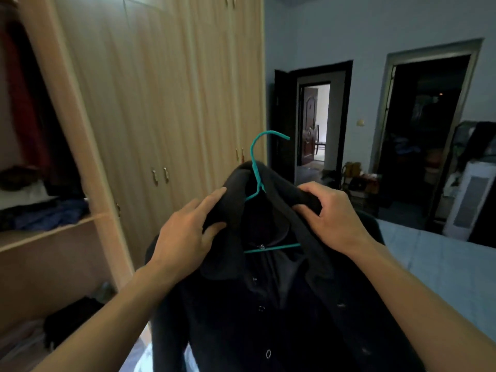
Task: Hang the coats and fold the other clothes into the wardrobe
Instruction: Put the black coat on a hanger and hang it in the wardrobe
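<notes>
A black buttoned coat (268, 312) hangs on a teal hanger (257, 167) held up in front of me, its hook sticking up above the collar. My left hand (188, 234) grips the left side of the collar, thumb underneath. My right hand (330, 210) pinches the right side of the collar. The wardrobe (150, 103) stands to the left; its open section (35, 157) shows dark hanging clothes above and folded clothes on shelves.
Closed wardrobe doors with small handles (159, 176) fill the middle left. A bed with a light blue cover (442, 264) lies at the right. Two dark doorways (314, 122) open at the back, with a white appliance (469, 200) at the far right.
</notes>
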A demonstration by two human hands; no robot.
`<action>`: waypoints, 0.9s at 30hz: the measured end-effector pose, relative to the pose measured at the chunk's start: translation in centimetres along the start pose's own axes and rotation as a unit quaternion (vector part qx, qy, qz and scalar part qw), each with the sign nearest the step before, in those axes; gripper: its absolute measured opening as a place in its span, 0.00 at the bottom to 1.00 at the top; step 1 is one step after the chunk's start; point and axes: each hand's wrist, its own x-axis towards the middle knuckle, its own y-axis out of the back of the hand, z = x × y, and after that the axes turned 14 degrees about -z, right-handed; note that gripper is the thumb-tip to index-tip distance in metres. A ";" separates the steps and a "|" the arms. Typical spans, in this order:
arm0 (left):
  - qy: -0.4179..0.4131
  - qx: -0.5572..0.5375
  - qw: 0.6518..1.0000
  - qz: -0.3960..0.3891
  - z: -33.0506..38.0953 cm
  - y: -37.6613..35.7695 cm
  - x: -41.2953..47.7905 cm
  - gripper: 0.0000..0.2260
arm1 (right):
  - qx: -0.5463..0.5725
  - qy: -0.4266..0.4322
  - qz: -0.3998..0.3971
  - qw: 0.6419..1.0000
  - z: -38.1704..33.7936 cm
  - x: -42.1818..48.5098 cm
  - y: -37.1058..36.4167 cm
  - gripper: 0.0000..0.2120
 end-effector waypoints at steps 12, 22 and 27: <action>0.022 0.083 0.984 0.153 -8.7 18.1 -6.4 0.29 | 0.039 0.119 0.070 0.990 -18.5 9.3 -4.8 0.12; 0.128 0.193 0.952 0.200 -16.7 27.2 -17.5 0.28 | 0.102 0.211 0.057 0.971 -31.3 13.3 -15.4 0.10; 0.181 0.218 0.944 0.166 -20.0 30.2 -23.1 0.29 | 0.154 0.238 0.028 0.959 -36.0 13.9 -21.1 0.09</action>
